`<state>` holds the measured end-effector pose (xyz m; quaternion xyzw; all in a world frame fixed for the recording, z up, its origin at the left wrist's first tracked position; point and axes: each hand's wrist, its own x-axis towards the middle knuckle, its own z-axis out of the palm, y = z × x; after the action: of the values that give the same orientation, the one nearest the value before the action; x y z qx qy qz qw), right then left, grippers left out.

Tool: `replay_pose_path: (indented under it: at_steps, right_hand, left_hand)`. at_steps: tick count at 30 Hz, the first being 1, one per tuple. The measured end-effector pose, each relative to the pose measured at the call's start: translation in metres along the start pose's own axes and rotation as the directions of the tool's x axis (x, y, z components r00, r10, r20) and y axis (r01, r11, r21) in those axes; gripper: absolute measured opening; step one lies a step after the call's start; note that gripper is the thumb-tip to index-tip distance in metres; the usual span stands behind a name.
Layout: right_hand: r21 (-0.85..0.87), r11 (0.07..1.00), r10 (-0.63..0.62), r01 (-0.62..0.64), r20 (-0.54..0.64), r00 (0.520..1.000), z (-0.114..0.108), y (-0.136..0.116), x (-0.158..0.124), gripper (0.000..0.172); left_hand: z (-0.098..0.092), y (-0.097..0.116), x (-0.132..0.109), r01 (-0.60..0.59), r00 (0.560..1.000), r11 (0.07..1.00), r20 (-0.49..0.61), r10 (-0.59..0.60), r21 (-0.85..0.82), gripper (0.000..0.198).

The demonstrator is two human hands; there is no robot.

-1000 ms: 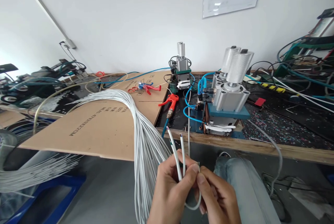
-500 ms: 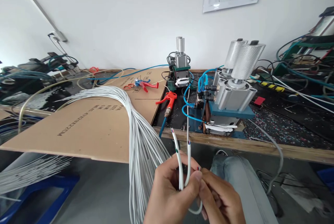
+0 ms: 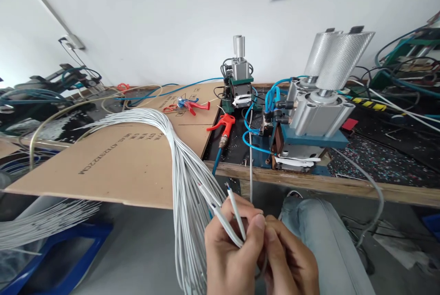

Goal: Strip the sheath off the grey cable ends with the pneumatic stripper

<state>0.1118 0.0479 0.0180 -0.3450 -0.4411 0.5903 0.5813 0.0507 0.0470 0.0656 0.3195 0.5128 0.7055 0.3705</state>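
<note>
My left hand (image 3: 232, 244) is closed around white cables (image 3: 220, 216), whose cut ends stick up between thumb and fingers. Small coloured wire tips show at those ends. Pressed against it, my right hand (image 3: 288, 254) is closed too, its thumb and fingertips meeting the left thumb around a cable end. That end is mostly hidden by the fingers. A cable loop hangs faintly below the joined fingertips. Just left of my hands, a thick bundle of white cables (image 3: 185, 185) drapes over the edge of a cardboard sheet (image 3: 137, 166).
Behind my hands stands a pneumatic machine (image 3: 316, 116) with knurled cylinders, and a smaller one (image 3: 240, 75) farther back. A red air blow gun (image 3: 225, 125) and red-blue pliers (image 3: 190, 105) lie on the bench. A blue frame (image 3: 85, 249) sits low at left.
The upright cable ends in my left hand have tilted to the left. The end between my fingertips, showing coloured wire before, is now covered. The view has shifted slightly.
</note>
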Motion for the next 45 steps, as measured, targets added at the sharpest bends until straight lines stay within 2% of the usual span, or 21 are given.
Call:
replay_pose_path:
  at_steps: [2, 4, 5, 7, 8, 9, 10, 11, 13, 15, 17, 21, 23, 27, 31, 36, 42, 45]
  right_hand:
    - [-0.031, 0.999, -0.016, 0.017, 0.03, 0.999, -0.002, -0.002, 0.003, 0.046]
    - [-0.12, 0.988, -0.081, 0.098, 0.138, 0.987, -0.01, -0.008, 0.01, 0.045]
    - [-0.182, 0.972, -0.103, 0.145, 0.222, 0.97, -0.016, -0.013, 0.014, 0.043]
    - [-0.306, 0.922, -0.09, 0.235, 0.423, 0.902, -0.027, -0.021, 0.024, 0.037]
    - [-0.342, 0.899, -0.07, 0.273, 0.502, 0.862, -0.03, -0.024, 0.028, 0.034]
    - [-0.356, 0.885, -0.067, 0.301, 0.542, 0.838, -0.032, -0.026, 0.031, 0.032]
    - [-0.352, 0.88, -0.087, 0.319, 0.541, 0.837, -0.032, -0.026, 0.032, 0.031]
    - [-0.336, 0.883, -0.128, 0.329, 0.501, 0.856, -0.03, -0.024, 0.031, 0.03]
    - [-0.299, 0.897, -0.214, 0.325, 0.35, 0.912, -0.023, -0.016, 0.027, 0.031]
    - [-0.295, 0.899, -0.255, 0.324, 0.251, 0.934, -0.015, -0.007, 0.021, 0.03]
    - [-0.316, 0.88, -0.279, 0.355, 0.263, 0.924, -0.012, -0.002, 0.018, 0.029]
    - [-0.319, 0.828, -0.313, 0.461, 0.418, 0.853, -0.015, -0.004, 0.018, 0.028]
    - [-0.307, 0.841, -0.302, 0.446, 0.417, 0.857, -0.016, -0.008, 0.019, 0.028]
    - [-0.308, 0.897, -0.221, 0.319, 0.312, 0.924, -0.014, -0.013, 0.016, 0.034]
    - [-0.284, 0.917, -0.199, 0.278, 0.278, 0.94, -0.011, -0.017, 0.012, 0.034]
    - [-0.275, 0.932, -0.167, 0.237, 0.257, 0.952, -0.011, -0.017, 0.01, 0.036]
    - [-0.252, 0.945, -0.142, 0.209, 0.259, 0.955, -0.013, -0.013, 0.008, 0.036]
    - [-0.241, 0.947, -0.166, 0.211, 0.196, 0.967, -0.009, -0.014, 0.006, 0.034]
  left_hand:
    - [-0.005, 0.0, 0.005, 0.013, 1.0, 1.0, 0.02, -0.013, -0.018, 0.024]
    - [-0.015, 0.005, 0.013, 0.079, 0.987, 0.997, 0.137, -0.08, 0.014, 0.025]
    - [-0.021, 0.009, 0.019, 0.118, 0.964, 0.99, 0.229, -0.132, 0.071, 0.024]
    - [-0.032, 0.019, 0.03, 0.155, 0.873, 0.957, 0.42, -0.248, 0.244, 0.019]
    - [-0.036, 0.023, 0.035, 0.143, 0.825, 0.938, 0.485, -0.29, 0.317, 0.016]
    - [-0.037, 0.025, 0.038, 0.125, 0.797, 0.923, 0.517, -0.312, 0.365, 0.015]
    - [-0.037, 0.027, 0.039, 0.112, 0.798, 0.916, 0.515, -0.313, 0.384, 0.014]
    - [-0.036, 0.027, 0.039, 0.105, 0.824, 0.916, 0.481, -0.298, 0.388, 0.013]
    - [-0.029, 0.024, 0.036, 0.104, 0.894, 0.919, 0.368, -0.254, 0.382, 0.013]
    - [-0.025, 0.022, 0.033, 0.109, 0.929, 0.915, 0.288, -0.232, 0.388, 0.011]
    - [-0.027, 0.023, 0.034, 0.114, 0.917, 0.905, 0.307, -0.255, 0.41, 0.011]
    - [-0.04, 0.033, 0.04, 0.076, 0.826, 0.873, 0.459, -0.326, 0.482, 0.015]
    - [-0.045, 0.036, 0.041, 0.065, 0.816, 0.88, 0.483, -0.318, 0.471, 0.015]
    - [-0.046, 0.027, 0.034, 0.122, 0.855, 0.93, 0.439, -0.276, 0.347, 0.02]
    - [-0.044, 0.018, 0.025, 0.164, 0.884, 0.947, 0.386, -0.265, 0.276, 0.022]
    - [-0.039, 0.023, 0.02, 0.228, 0.899, 0.948, 0.326, -0.293, 0.224, 0.021]
    - [-0.036, 0.024, 0.016, 0.217, 0.928, 0.954, 0.26, -0.268, 0.208, 0.019]
    - [-0.033, 0.02, 0.012, 0.124, 0.95, 0.967, 0.254, -0.18, 0.224, 0.02]
